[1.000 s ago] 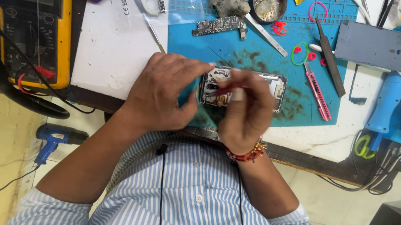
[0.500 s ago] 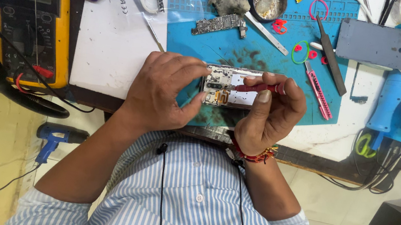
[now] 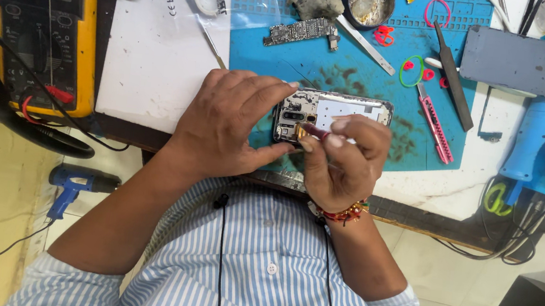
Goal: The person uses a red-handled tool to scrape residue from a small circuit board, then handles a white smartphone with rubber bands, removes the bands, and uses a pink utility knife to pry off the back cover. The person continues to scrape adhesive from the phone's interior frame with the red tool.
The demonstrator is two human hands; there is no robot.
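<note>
Fingers of the right hand (image 3: 342, 164) pinch a thin red tool (image 3: 315, 132), its tip at the camera end of an opened phone (image 3: 334, 115). Left hand (image 3: 231, 125) clamps that end, fingers curled over it. Phone lies on the blue mat (image 3: 362, 75). Back cover (image 3: 515, 62) off, circuit board (image 3: 302, 31) already out, well apart; nothing reassembled.

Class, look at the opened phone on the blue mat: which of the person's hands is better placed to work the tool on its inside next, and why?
Probably the right hand: its fingers already pinch the thin red tool, with the tip at the opened phone. The left hand grips the phone's end, steadying it on the blue mat.
</note>
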